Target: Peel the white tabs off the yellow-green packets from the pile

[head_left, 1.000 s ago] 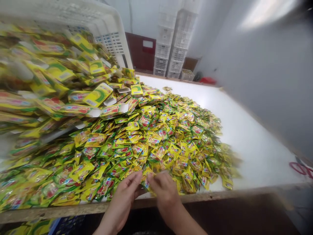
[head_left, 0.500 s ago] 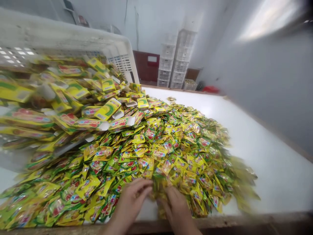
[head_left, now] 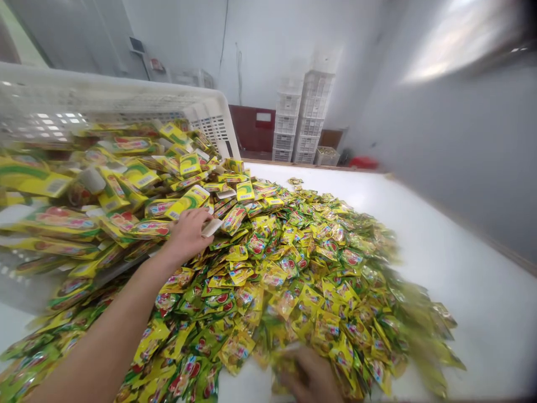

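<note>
My left hand (head_left: 191,232) is stretched out to the spilling heap of small yellow cardboard boxes (head_left: 191,164). Its fingers close over one box, whose white open flap (head_left: 212,227) sticks out beside them. At the near edge of the table, my right hand (head_left: 310,372) is curled around yellow and green sachets (head_left: 285,364); it is blurred, so how many it holds cannot be told. Between and beyond both hands spreads a large pile of shiny sachets (head_left: 272,274) printed with fruit.
A white plastic crate (head_left: 138,92) lies tipped at the left, with boxes pouring from it. The white table (head_left: 453,280) extends to the right, bordered by a raised edge (head_left: 461,224). Stacked crates (head_left: 310,112) stand by the far wall.
My left hand has left my right hand's side and moved up and left onto a box. The right hand has shifted slightly down and right with its sachets.
</note>
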`<action>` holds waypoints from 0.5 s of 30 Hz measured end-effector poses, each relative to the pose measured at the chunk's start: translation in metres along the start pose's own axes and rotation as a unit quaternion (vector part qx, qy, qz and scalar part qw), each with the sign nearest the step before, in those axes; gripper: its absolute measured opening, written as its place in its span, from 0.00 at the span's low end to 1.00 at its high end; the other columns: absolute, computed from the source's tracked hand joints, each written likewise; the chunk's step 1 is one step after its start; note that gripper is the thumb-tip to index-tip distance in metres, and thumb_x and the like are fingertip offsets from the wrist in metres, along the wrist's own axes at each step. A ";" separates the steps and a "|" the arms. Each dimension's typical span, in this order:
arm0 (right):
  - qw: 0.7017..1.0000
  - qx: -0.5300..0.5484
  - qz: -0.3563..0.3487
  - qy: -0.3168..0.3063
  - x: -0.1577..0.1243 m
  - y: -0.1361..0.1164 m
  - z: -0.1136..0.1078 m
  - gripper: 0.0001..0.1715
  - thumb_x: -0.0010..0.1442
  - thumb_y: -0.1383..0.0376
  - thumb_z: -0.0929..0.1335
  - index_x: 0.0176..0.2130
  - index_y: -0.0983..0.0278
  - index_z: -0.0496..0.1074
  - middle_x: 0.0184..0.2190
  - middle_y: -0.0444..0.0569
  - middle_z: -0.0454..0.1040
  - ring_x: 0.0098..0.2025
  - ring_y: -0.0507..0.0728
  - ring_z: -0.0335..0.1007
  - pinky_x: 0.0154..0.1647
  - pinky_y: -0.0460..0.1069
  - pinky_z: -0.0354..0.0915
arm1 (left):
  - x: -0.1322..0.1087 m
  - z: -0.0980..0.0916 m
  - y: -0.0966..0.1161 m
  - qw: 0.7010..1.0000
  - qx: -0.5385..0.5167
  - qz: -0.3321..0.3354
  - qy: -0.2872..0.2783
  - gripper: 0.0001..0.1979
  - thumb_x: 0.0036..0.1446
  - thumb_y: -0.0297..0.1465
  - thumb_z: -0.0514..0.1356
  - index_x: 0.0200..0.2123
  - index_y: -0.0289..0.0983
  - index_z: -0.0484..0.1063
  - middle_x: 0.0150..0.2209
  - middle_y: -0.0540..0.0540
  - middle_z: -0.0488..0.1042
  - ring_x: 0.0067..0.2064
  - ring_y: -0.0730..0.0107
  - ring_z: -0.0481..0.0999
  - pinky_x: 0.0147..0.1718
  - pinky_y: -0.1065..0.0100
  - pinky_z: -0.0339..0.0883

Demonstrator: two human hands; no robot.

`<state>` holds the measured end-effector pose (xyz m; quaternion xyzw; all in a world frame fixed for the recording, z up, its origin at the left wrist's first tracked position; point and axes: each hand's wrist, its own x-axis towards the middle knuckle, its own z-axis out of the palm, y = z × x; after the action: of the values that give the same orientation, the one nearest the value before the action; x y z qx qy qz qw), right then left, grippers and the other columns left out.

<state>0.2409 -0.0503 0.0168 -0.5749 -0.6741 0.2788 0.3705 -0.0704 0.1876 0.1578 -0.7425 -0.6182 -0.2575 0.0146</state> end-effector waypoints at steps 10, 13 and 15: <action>0.958 0.214 0.095 0.164 0.053 -0.074 -0.029 0.15 0.59 0.59 0.71 0.44 0.64 0.75 0.34 0.48 0.76 0.34 0.57 0.71 0.35 0.49 0.68 | -0.202 0.066 0.130 0.943 -0.260 0.049 -0.201 0.28 0.52 0.34 0.63 0.55 0.44 0.57 0.52 0.41 0.70 0.53 0.53 0.71 0.49 0.57 0.68; 0.985 0.106 0.049 0.123 0.047 -0.070 -0.013 0.08 0.59 0.63 0.70 0.40 0.62 0.76 0.32 0.46 0.75 0.34 0.56 0.70 0.37 0.49 0.66 | -0.224 0.096 0.144 0.950 -0.255 -0.036 -0.174 0.28 0.51 0.29 0.60 0.54 0.41 0.54 0.51 0.39 0.69 0.53 0.51 0.72 0.48 0.54 0.68; 0.993 0.053 0.035 0.098 0.041 -0.064 -0.008 0.06 0.58 0.67 0.69 0.38 0.61 0.76 0.31 0.45 0.73 0.34 0.55 0.69 0.37 0.48 0.65 | -0.225 0.103 0.149 0.958 -0.224 -0.078 -0.162 0.22 0.51 0.28 0.59 0.50 0.40 0.57 0.44 0.40 0.70 0.47 0.51 0.75 0.42 0.55 0.69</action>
<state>0.2087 -0.0225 0.0801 -0.6023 -0.5981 0.2692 0.4550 0.0817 -0.0178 0.0228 -0.7083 -0.5946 -0.2659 -0.2720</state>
